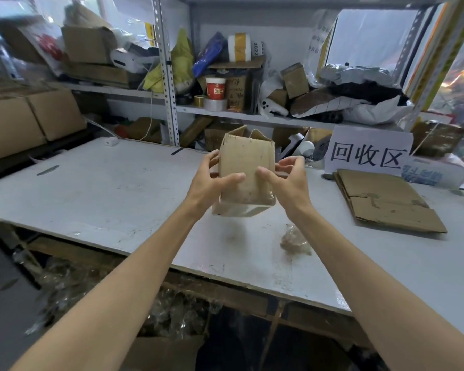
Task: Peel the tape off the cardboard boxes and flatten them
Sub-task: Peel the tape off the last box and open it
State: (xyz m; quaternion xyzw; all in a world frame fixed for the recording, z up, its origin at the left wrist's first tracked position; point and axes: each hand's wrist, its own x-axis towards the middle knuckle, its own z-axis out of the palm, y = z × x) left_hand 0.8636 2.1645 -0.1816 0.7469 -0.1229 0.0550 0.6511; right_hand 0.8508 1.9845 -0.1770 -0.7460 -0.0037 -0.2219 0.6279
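Two bare hands, the left hand (212,180) and the right hand (284,180), hold one small brown cardboard box (245,167) over one white table (105,188). On it lie one crumpled wad of clear tape (295,241), near, and one pile of flattened brown cardboard (386,202), right, its sheets uncountable. Far right stands one white paper sign (370,152) with three black characters, far left two large closed brown cartons (8,127) (56,111), and on the far shelf (252,117) one red-and-white paper cup (215,88).

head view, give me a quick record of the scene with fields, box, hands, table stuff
box: cardboard box, held upright above the table, top flaps open, not flattened
tape: clear tape looks to wrap its bottom edge
left hand: grips the box's left side
right hand: grips the box's right side
on table: flattened cardboard at right, crumpled tape wad nearer the person
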